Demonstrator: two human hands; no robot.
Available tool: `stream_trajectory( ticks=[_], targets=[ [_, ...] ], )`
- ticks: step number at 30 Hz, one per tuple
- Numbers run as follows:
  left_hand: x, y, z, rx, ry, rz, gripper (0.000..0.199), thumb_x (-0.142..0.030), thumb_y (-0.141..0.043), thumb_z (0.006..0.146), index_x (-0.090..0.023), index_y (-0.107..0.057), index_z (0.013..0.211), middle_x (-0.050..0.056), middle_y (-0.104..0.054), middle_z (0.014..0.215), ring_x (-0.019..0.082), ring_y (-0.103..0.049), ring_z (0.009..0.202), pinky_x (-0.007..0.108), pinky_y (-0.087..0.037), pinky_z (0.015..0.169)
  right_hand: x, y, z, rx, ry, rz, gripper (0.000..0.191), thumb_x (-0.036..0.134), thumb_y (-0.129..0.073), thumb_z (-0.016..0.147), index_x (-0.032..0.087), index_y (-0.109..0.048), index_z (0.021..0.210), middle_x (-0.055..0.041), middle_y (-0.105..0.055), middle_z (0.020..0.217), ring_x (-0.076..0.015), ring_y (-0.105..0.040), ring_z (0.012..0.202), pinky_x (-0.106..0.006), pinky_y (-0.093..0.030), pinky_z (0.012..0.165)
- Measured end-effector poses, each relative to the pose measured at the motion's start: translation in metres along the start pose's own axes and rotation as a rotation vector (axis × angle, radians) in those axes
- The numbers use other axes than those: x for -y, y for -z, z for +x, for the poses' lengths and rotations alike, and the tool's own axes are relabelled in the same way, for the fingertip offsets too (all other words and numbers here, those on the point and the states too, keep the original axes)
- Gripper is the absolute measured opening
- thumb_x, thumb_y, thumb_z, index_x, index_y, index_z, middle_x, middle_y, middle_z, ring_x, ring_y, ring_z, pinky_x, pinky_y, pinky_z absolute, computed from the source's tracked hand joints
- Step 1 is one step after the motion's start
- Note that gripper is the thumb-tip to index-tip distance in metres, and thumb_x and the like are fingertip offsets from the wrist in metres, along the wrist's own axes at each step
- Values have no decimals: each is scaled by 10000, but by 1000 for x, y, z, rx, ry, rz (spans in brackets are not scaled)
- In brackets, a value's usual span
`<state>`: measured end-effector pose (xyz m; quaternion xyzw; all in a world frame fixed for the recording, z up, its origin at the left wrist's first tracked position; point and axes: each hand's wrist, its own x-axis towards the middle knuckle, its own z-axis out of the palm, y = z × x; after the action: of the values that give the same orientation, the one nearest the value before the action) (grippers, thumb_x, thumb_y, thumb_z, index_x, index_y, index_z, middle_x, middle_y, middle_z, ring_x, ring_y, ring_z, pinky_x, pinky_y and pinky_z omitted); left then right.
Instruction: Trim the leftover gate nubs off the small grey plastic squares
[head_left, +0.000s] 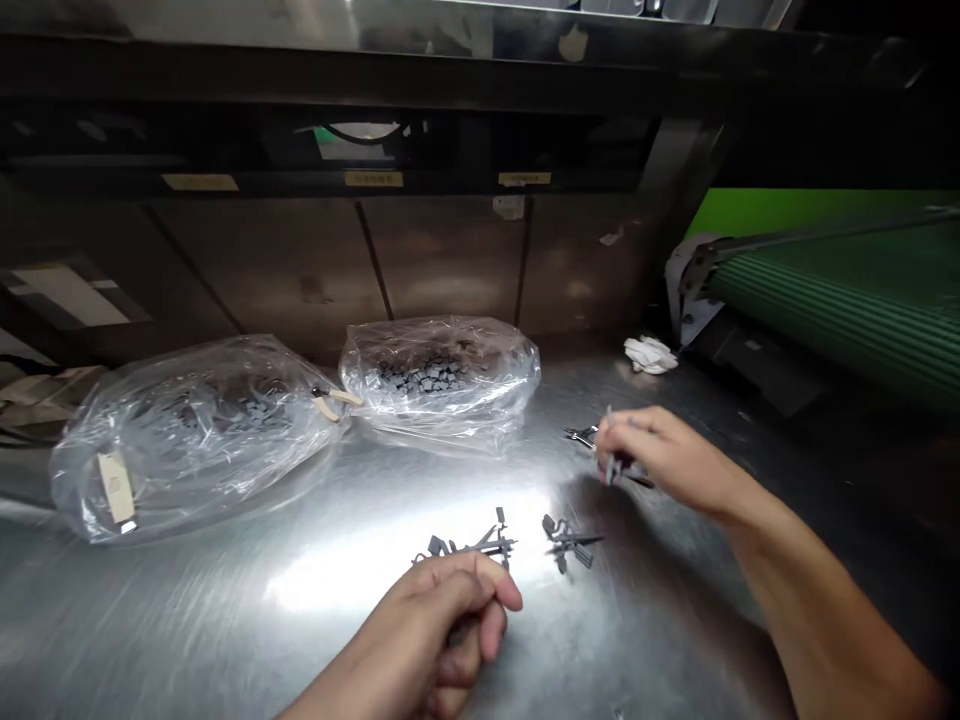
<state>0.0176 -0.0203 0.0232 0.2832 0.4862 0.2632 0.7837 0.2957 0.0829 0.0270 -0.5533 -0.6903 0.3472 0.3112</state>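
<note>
Your right hand (679,460) is pinching a thin gray plastic piece (613,466) in its fingers, and your left hand (442,630) is curling shut just by two gray plastic pieces (480,545) lying on the shiny steel desk (187,610).

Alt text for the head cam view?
Two bare hands work over a steel table: the right hand pinches a thin grey plastic piece, and the curled left hand sits just below grey moulded runner pieces. Two clear plastic bags of small dark grey parts lie behind, with a crumpled white rag and a green ribbed machine part farther right.
</note>
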Motion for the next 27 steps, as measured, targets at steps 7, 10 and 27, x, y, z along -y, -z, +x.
stream_trajectory(
  ticks=[7,10,27],
  targets=[
    [-4,-10,5,30,67,-102,102,-259,-584,662,-168,-620,693,-5,-536,676,54,-286,479,206,-113,426,17,-13,-20,483,-52,-242,230,344,-609,898,225,-726,740,-2,-668,670,-172,-560,635,-298,-371,606],
    [0,-14,3,42,100,-70,137,-272,-570,720,-173,-644,779,-24,-509,637,47,-242,449,203,-80,427,16,-26,-20,491,-71,-296,383,440,-711,834,212,-572,559,-1,-556,558,-154,-449,552,-314,-254,538],
    [10,-14,18,120,44,-72,586,-683,-813,713,-195,-616,970,-91,-512,582,27,-240,378,211,-80,379,27,-43,-23,600,78,151,450,576,-621,959,182,-662,743,17,-580,686,-136,-515,679,-255,-382,615]
  ],
)
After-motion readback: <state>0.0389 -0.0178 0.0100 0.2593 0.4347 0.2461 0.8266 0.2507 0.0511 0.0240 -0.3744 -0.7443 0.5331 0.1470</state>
